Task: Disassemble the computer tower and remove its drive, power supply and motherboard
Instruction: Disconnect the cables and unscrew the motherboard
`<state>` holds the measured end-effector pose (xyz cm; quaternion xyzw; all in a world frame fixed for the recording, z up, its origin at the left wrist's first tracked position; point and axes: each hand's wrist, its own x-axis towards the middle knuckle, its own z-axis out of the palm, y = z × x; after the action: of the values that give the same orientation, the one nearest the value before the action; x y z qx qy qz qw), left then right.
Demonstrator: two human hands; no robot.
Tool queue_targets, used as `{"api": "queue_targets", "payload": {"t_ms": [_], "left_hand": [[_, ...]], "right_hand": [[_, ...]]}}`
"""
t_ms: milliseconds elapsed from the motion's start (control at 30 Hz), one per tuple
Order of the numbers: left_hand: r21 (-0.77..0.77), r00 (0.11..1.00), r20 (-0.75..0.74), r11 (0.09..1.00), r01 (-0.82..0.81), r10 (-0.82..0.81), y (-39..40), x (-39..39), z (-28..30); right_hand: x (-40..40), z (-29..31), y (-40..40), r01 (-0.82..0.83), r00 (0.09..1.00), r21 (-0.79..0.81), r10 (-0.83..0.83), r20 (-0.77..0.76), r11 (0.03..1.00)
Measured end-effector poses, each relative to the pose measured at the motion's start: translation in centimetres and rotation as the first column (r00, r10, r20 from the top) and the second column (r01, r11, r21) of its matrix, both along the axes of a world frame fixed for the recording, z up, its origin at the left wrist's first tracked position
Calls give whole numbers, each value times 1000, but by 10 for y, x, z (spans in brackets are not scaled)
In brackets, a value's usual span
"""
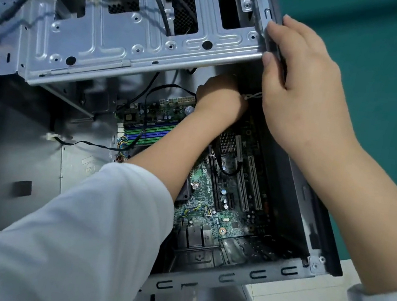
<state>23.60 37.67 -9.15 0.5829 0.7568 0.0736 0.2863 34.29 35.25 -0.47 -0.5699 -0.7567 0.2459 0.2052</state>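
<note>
We look down into the open computer tower (285, 271), which lies on its side on the counter (299, 300). Our right hand (299, 87) holds the case's side rim, fingers wrapped over the edge beside the raised metal drive cage (131, 38). Our left hand (220, 97) reaches deep inside, under the cage, above the green motherboard (224, 214); its grip seems closed around a white connector (251, 96), though the fingers are hidden and we cannot tell for certain. The motherboard sits in the case floor, with black cables (158, 6) looping across the cage.
</note>
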Motion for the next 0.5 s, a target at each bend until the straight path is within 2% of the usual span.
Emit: {"api": "queue_targets", "payload": {"t_ms": [100, 300, 400, 500], "left_hand": [[12, 996, 48, 997, -70, 70, -4, 3, 0], [81, 981, 6, 977, -196, 196, -7, 6, -1], [77, 953, 47, 951, -301, 298, -7, 8, 3], [113, 953, 61, 947, -302, 297, -10, 11, 2]], "right_hand": [[0, 0, 0, 1, 1000, 4, -1, 6, 1000], [-2, 0, 1, -2, 1000, 9, 2, 22, 1000], [-2, 0, 0, 2, 1000, 6, -2, 11, 1000], [-1, 0, 0, 7, 1000, 8, -7, -5, 1000]]}}
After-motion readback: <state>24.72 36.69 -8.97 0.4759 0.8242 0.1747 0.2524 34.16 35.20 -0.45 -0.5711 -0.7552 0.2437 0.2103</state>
